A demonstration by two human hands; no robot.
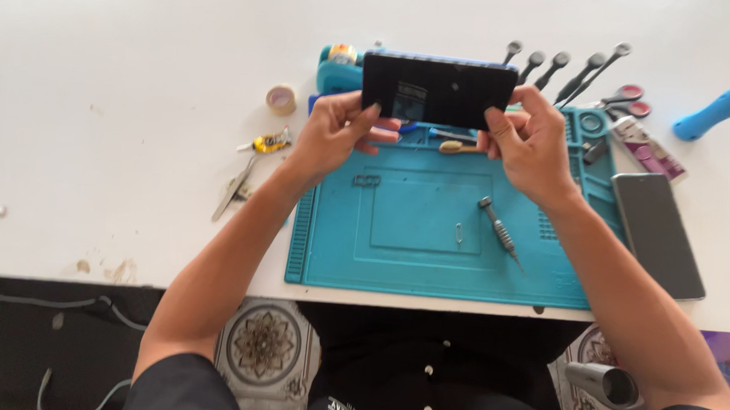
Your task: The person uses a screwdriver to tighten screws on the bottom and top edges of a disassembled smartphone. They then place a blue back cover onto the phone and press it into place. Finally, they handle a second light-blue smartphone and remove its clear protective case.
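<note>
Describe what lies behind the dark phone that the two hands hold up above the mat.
Behind the dark phone, held by the left hand and right hand, a teal tape dispenser and grey tool handles stick out. The blue mat's far edge is covered.

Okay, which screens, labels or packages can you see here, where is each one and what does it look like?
Black phone: held over the mat's far edge by left hand and right hand; flat dark rectangle with a small pale sticker.
Second phone: lying right of the teal mat; dark, unlit screen.
Purple-and-white packet: flat, beyond that phone.
</note>
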